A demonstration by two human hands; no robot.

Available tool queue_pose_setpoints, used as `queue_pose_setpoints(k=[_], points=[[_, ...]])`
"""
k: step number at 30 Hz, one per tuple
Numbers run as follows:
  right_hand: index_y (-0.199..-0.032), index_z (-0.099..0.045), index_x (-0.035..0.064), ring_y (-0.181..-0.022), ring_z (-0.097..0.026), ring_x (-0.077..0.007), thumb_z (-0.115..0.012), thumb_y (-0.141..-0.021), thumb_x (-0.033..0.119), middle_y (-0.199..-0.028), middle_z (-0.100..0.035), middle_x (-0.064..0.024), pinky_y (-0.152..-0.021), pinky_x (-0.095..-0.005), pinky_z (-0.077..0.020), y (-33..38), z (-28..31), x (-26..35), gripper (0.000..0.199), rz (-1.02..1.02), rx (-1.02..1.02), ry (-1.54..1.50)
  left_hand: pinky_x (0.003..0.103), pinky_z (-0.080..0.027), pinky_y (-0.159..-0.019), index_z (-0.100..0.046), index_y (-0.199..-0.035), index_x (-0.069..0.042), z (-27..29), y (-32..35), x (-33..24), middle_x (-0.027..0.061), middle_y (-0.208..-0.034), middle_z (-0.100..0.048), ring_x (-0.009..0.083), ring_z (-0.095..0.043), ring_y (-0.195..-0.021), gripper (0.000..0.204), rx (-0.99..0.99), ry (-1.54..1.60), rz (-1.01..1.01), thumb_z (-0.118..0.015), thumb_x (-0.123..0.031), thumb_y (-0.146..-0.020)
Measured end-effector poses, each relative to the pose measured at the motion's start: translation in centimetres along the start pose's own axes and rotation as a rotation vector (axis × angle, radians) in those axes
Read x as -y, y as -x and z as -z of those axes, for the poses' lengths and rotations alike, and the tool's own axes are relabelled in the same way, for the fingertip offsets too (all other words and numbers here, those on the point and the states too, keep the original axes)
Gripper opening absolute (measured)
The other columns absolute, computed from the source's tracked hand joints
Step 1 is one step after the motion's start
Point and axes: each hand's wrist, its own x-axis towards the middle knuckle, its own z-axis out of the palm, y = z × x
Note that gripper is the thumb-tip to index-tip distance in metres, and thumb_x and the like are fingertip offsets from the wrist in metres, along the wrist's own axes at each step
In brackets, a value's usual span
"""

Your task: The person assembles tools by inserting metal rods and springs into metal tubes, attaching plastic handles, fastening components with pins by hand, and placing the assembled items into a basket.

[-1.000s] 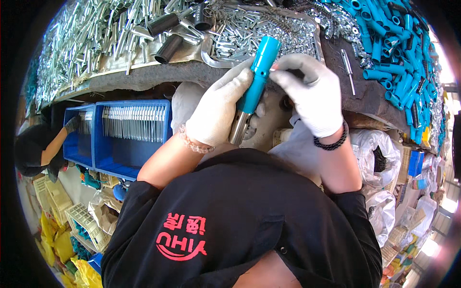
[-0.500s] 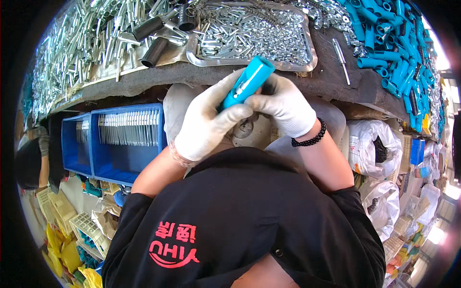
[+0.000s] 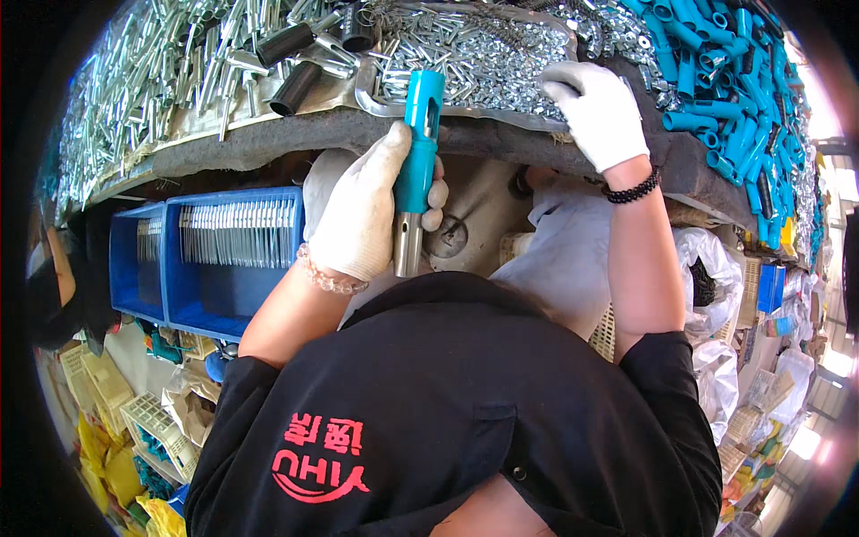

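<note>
My left hand (image 3: 358,215) wears a white glove and is wrapped round a teal plastic sleeve (image 3: 416,170), held nearly upright with a slot near its top. Out of the sleeve's lower end sticks a shiny metal tube (image 3: 408,246). My right hand (image 3: 604,116), gloved too, hovers at the right side of a shallow metal tray (image 3: 369,100). Its fingers are curled together; whether anything small sits in them is hidden. Small metal pins and other bits (image 3: 465,63) fill the tray.
Loose metal tubes (image 3: 197,80) heap up on the left of the bench, with black sleeves (image 3: 295,88) beside the tray. Teal sleeves (image 3: 738,116) pile up at the right. Blue bins (image 3: 233,295) with metal strips stand below left; white bags (image 3: 702,268) stand at the right.
My right hand has let go of the teal sleeve and moved up and right to the tray. The left hand has turned the sleeve upright, showing the metal tube below it.
</note>
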Motion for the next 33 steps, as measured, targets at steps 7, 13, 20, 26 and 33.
queue_pose_setpoints(k=[7, 13, 20, 26, 33], points=[[-0.095, -0.073, 0.0022, -0.090, -0.069, -0.0283, -0.069, -0.086, 0.017, -0.095, -0.072, -0.0145, -0.082, -0.0353, -0.0538, 0.7, 1.4, 4.3, 0.017, -0.123, -0.134, -0.312, 0.026, -0.037, -0.046, -0.052, -0.102, -0.006, 0.4, -1.3, 0.1, 0.0073, -0.078, -0.053, 0.0134, -0.045, -0.052, 0.048, 0.202, 0.467, 0.204, -0.036, -0.051, -0.105], [-0.091, -0.072, 0.0009, -0.077, -0.068, -0.0216, -0.070, -0.085, 0.015, -0.084, -0.070, -0.0116, -0.071, -0.0322, -0.0526, 2.7, 1.5, 10.3, 0.015, -0.183, -0.039, -0.566, 0.026, -0.040, -0.044, -0.054, -0.109, -0.004, -0.5, -0.6, 0.8, 0.0089, -0.075, -0.060, 0.0146, -0.049, -0.048, 0.054, 0.245, 0.110, -0.016, -0.037, -0.055, -0.104], [-0.094, -0.070, -0.0017, -0.077, -0.069, -0.0131, -0.069, -0.084, 0.011, -0.083, -0.070, -0.0099, -0.072, -0.0269, -0.0539, 3.0, 0.6, 10.6, 0.016, -0.275, -0.165, -0.684, 0.027, -0.042, -0.046, -0.055, -0.124, -0.004, 0.4, -0.7, 1.5, 0.0093, -0.082, -0.062, 0.0134, -0.052, -0.052, 0.055, 0.298, -0.008, -0.075, -0.038, -0.052, -0.105], [-0.105, -0.069, -0.0010, -0.083, -0.069, -0.0148, -0.064, -0.091, 0.000, -0.096, -0.072, -0.0093, -0.075, -0.0269, -0.0548, 3.5, 1.0, 11.9, 0.014, -0.437, -0.015, -1.137, 0.026, -0.035, -0.042, -0.055, -0.119, -0.009, 1.0, -1.5, 1.3, 0.0061, -0.073, -0.053, 0.0132, -0.041, -0.045, 0.053, 0.414, 0.705, 0.312, -0.036, -0.056, -0.104], [-0.094, -0.066, 0.0024, -0.086, -0.063, -0.0100, -0.075, -0.085, 0.004, -0.093, -0.067, -0.0036, -0.081, -0.0258, -0.0518, 3.8, -0.7, 12.9, 0.012, -0.446, 0.024, -1.351, 0.026, -0.030, -0.036, -0.056, -0.122, -0.012, 1.0, -1.3, 1.3, 0.0076, -0.070, -0.052, 0.0138, -0.041, -0.042, 0.053, 0.395, 0.634, 0.301, -0.036, -0.057, -0.103]])
